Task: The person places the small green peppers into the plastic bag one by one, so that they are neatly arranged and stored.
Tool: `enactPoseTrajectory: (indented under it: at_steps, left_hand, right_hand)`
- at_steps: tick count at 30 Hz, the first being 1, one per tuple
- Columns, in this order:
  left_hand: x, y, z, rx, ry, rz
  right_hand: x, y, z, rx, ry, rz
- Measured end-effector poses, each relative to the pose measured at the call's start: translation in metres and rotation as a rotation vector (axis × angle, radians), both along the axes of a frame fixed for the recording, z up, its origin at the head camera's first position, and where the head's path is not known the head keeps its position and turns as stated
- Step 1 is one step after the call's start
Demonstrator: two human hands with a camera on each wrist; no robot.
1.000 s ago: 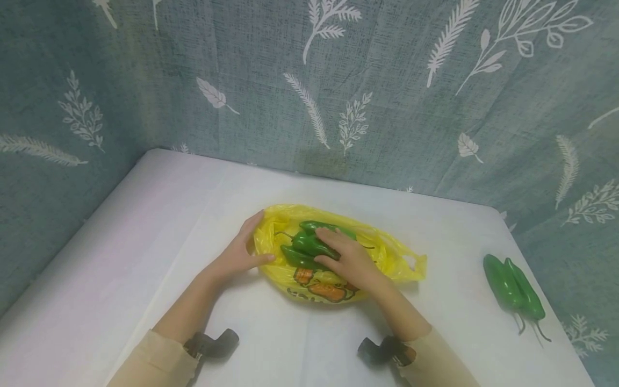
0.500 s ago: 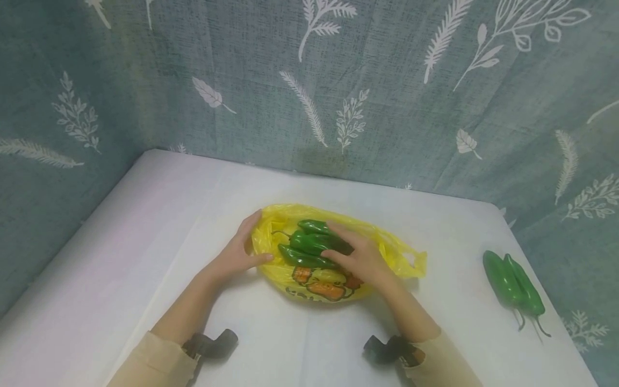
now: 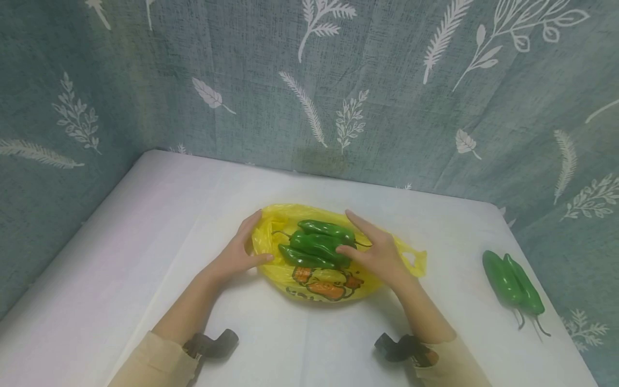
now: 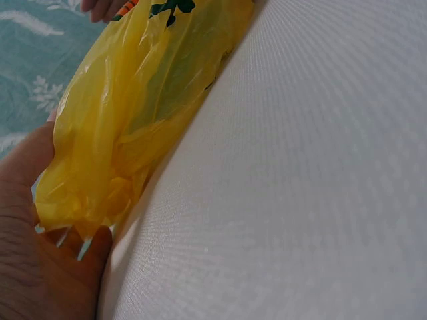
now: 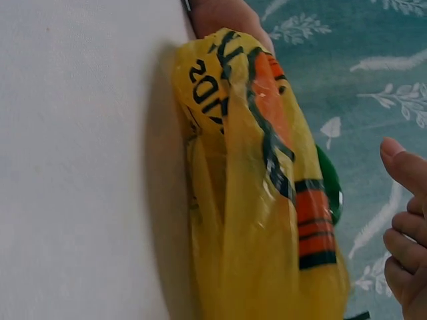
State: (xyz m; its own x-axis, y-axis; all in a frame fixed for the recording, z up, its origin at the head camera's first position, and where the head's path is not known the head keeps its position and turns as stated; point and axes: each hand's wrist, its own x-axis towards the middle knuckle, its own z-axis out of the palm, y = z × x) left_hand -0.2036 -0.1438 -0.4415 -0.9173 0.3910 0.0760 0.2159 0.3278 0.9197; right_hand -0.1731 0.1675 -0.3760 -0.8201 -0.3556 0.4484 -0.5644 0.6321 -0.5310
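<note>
Right hand (image 3: 379,255) shifted rightward; one bag (image 3: 275,274), two peppers (image 3: 505,282) outside.

The one thing in front of you that carries lettering is the yellow plastic bag (image 5: 247,207). Your right wrist view shows it best: thick black characters (image 5: 205,90) stand on its creased side, toward the upper end there. One could be an S or a 2, and the next looks like a rounded D or O; after that the folds break the strokes up, and you cannot make out a whole word. In your head view, a dark row of lettering sits below the bag's orange, dark-outlined drawing (image 3: 329,285), too blurred and wrinkled for you to read.
</note>
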Motion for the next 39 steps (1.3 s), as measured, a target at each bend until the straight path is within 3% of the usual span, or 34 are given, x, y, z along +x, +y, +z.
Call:
enactPoseTrajectory:
  at_steps: [14, 21, 26, 34, 39]
  left_hand:
    - [0.000, 0.000, 0.000, -0.008, -0.004, -0.001]
    - [0.000, 0.000, 0.000, -0.008, -0.007, -0.003]
    - [0.001, 0.000, 0.000, -0.016, -0.001, 0.000]
    - [0.001, 0.000, 0.001, -0.014, -0.009, -0.004]
    - [0.000, 0.000, 0.000, -0.022, 0.001, 0.000]
  right_hand:
    - [0.012, 0.025, 0.012, -0.021, -0.213, -0.105]
    - [0.016, 0.043, 0.012, -0.020, -0.314, -0.206]
    - [0.017, 0.054, 0.012, -0.006, -0.288, -0.221]
    - [0.023, 0.072, 0.015, 0.027, -0.128, -0.213]
    - [0.026, 0.086, 0.016, 0.023, -0.146, -0.256]
